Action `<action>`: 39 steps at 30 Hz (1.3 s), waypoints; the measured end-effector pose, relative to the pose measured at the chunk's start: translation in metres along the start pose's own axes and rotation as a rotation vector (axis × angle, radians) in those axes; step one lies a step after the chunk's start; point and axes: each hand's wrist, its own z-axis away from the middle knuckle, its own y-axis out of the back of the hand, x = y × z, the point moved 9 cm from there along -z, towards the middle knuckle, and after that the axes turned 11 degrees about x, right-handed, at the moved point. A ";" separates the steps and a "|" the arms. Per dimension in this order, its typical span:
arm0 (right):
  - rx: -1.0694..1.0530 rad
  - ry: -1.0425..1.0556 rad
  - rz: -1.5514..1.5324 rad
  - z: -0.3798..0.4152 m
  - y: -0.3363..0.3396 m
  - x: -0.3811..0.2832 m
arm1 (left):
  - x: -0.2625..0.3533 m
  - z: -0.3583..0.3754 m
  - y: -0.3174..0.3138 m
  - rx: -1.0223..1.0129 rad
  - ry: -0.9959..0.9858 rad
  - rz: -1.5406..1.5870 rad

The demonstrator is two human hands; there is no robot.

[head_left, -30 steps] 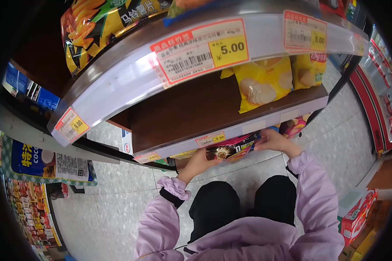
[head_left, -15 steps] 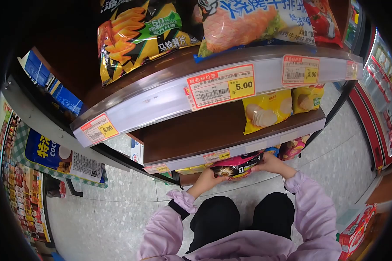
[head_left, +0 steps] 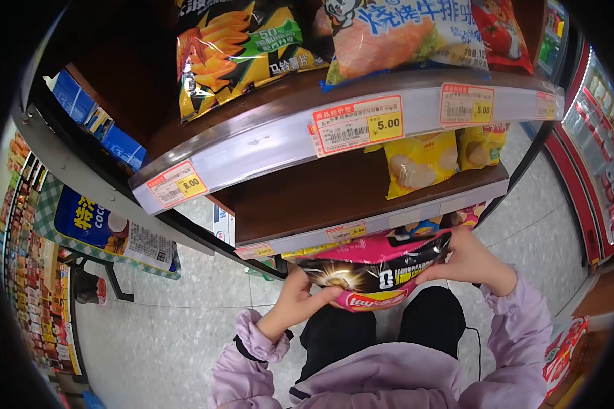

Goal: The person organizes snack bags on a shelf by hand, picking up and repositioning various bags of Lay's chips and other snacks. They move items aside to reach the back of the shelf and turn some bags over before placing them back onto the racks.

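Note:
Between my hands is a pink and black bag of Lay's chips, held in front of the lower shelf and above my knees. My left hand grips its left end, thumb across the front. At the opposite end, my right hand pinches the bag with the thumb in front; the fingers behind are partly hidden. The bag is tilted, its logo edge toward me. Just behind it, beneath the lower shelf edge, more chip bags show, including a blue one and a pink one.
Yellow chip bags stand on the middle shelf. Larger snack bags lie on the top shelf, whose price-tag rail juts out above my hands. A blue hanging package is at left, a red-framed cooler at right.
Both hands have drawn the Lay's bag out from under the lower shelf toward my body. More of its front shows now. The view has shifted slightly.

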 end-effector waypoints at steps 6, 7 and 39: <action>0.172 -0.030 -0.140 -0.045 0.008 -0.026 | 0.048 -0.037 0.030 0.349 -0.001 0.452; 0.169 -0.027 -0.143 -0.050 0.001 -0.019 | 0.039 -0.044 0.038 0.378 0.033 0.494; 0.703 0.405 0.380 -0.187 -0.015 0.015 | -0.044 -0.221 0.146 0.362 -0.153 -0.036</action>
